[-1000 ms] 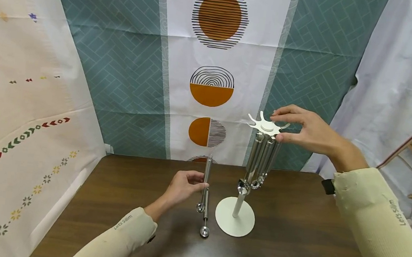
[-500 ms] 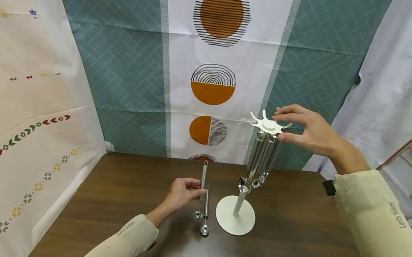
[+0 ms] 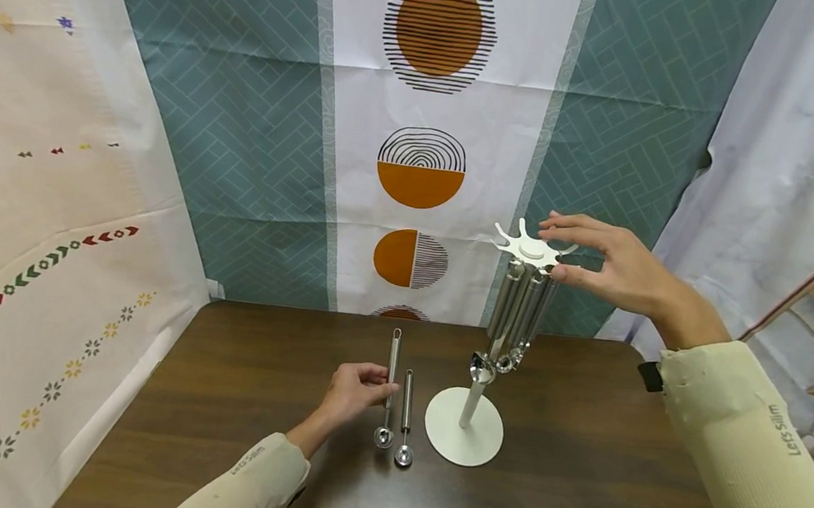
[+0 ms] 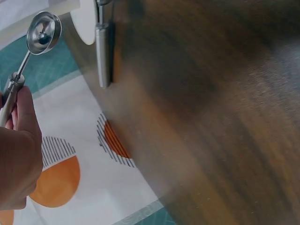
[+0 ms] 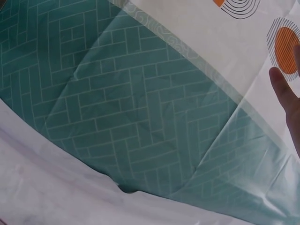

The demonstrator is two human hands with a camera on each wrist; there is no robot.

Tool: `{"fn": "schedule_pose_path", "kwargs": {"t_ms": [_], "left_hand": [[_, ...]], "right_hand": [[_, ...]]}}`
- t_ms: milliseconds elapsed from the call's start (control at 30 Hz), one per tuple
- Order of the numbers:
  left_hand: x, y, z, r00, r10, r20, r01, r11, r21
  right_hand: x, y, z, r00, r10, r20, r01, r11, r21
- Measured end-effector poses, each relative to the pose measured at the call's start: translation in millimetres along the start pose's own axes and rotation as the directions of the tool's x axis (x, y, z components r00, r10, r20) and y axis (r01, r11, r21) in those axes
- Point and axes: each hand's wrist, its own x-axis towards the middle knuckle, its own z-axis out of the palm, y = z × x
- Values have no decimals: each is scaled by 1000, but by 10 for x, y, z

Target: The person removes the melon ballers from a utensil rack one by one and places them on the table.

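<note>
My left hand [image 3: 351, 393] pinches the handle of a steel melon baller [image 3: 392, 368] between thumb and fingers, with its round bowl toward me. In the left wrist view the bowl of this melon baller [image 4: 43, 33] shows shiny and hollow beyond the hand. Just to its right lies a similar, shorter steel scoop [image 3: 406, 419] on the table. A white stand [image 3: 465, 430] with a round base carries several steel utensils [image 3: 517, 315] on its hooked top. At the right side of that top is my right hand [image 3: 610, 263], thumb at the rim and fingers extended over the hooks.
The brown wooden table [image 3: 247, 428] runs back to a patterned teal and white cloth [image 3: 262, 148]. Pale cloths hang at the left [image 3: 42, 249] and right. In the right wrist view mostly the teal cloth [image 5: 140, 112] shows.
My left hand has moved down and a little left with the melon baller, away from the other scoop, so a gap now shows between them. The right hand stays by the stand's top.
</note>
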Motion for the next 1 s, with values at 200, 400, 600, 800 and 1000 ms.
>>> {"fn": "schedule_pose_path", "kwargs": {"t_ms": [200, 400, 600, 800, 1000], "left_hand": [[-28, -147, -22, 1000, -2, -13, 2, 1000, 19], [-44, -271, -33, 999, 37, -11, -36, 998, 58], [-25, -407, 30, 997, -77, -22, 79, 993, 92], [-4, -494, 89, 989, -149, -5, 149, 989, -3], [46, -560, 123, 981, -191, 3, 191, 981, -43]], "right_hand": [[2, 18, 34, 999, -12, -45, 13, 1000, 1], [-10, 26, 43, 998, -21, -58, 21, 1000, 6], [-25, 56, 65, 997, -45, -64, 45, 999, 3], [-36, 44, 73, 996, -43, -73, 43, 999, 4], [-21, 46, 72, 996, -45, -72, 45, 999, -9]]}}
